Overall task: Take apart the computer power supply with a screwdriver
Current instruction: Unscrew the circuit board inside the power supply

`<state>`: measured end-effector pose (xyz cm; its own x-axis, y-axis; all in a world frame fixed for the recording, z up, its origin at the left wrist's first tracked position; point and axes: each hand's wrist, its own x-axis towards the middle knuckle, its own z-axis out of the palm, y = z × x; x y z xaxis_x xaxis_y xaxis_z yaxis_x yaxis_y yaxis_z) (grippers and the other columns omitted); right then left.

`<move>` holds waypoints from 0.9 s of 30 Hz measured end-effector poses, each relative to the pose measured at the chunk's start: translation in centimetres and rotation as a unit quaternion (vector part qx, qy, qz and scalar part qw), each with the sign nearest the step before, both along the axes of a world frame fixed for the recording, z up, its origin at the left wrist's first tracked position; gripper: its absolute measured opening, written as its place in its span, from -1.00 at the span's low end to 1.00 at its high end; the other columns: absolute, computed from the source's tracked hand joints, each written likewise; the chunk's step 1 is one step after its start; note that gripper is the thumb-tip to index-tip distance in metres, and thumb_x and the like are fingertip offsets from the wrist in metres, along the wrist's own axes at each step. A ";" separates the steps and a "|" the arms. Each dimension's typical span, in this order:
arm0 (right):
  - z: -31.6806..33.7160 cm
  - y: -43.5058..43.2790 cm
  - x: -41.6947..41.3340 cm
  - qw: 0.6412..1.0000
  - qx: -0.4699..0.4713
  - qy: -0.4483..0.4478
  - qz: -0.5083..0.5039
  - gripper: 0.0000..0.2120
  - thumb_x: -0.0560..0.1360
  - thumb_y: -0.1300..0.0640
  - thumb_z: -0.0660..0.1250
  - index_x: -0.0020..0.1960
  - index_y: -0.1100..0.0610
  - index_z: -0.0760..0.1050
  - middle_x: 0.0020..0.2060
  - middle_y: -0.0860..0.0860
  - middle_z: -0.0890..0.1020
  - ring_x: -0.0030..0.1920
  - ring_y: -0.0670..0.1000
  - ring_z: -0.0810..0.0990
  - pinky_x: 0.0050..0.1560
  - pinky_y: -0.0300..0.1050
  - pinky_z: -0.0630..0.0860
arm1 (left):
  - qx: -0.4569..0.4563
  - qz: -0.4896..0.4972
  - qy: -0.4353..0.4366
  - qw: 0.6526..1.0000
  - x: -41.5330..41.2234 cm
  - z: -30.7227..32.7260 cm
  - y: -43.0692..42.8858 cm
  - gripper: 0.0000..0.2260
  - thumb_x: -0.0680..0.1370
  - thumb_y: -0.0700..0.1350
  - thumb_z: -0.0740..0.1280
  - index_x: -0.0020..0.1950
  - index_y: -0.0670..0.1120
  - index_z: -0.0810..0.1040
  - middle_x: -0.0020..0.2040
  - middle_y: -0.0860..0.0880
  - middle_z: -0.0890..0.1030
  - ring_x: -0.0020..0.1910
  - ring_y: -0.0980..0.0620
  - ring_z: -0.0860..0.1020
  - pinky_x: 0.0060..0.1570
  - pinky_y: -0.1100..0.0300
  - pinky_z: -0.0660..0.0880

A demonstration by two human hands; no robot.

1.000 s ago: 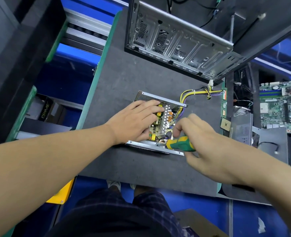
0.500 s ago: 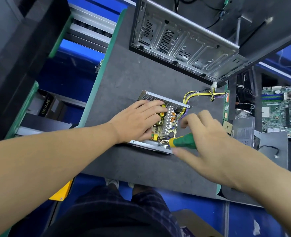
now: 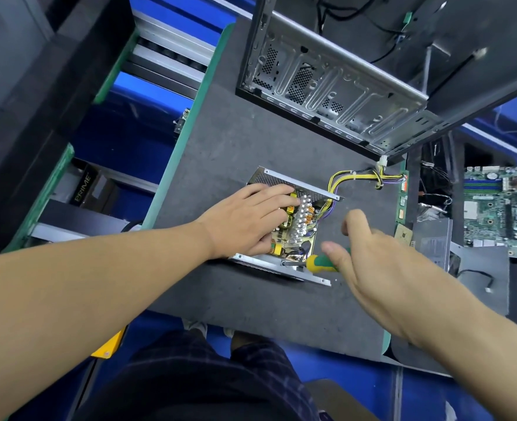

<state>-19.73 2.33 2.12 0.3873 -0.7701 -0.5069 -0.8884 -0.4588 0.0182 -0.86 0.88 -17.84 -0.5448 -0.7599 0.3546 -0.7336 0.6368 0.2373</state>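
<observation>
The opened power supply [image 3: 293, 183], a metal tray with a yellowish circuit board and a row of heat-sink fins, lies in the middle of the grey bench mat. My left hand [image 3: 245, 220] rests flat on the board's left part and presses it down. My right hand [image 3: 369, 253] holds a green and yellow screwdriver [image 3: 318, 262] lying nearly level, its thin shaft pointing left along the near wall of the tray. The thumb and palm grip the handle while the fingers are lifted apart. A yellow and black cable bundle [image 3: 351, 179] runs from the supply to the right.
An empty computer case [image 3: 336, 83] lies on its side at the far end of the mat [image 3: 220, 141]. A motherboard [image 3: 500, 208] and small boards sit on the right. The bench's green edge [image 3: 172, 177] drops to shelves on the left. My legs are below.
My right hand has slid right and back along the screwdriver handle and its fingers have spread. The screwdriver tip has dropped to the tray's near wall. The left hand stays put.
</observation>
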 end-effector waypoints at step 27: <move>0.2 -0.3 0.1 1.000 0.013 -0.025 0.014 -0.60 0.44 -0.36 -0.26 -0.02 -0.09 0.10 -0.11 -0.06 0.50 -0.19 0.13 0.57 -0.16 0.06 0.51 | -0.007 0.000 0.002 1.000 -0.1 0.0 0.0 -0.80 0.49 -0.12 0.19 0.03 -0.14 0.51 0.43 -0.09 0.45 0.51 -0.13 0.29 0.44 -0.04 0.26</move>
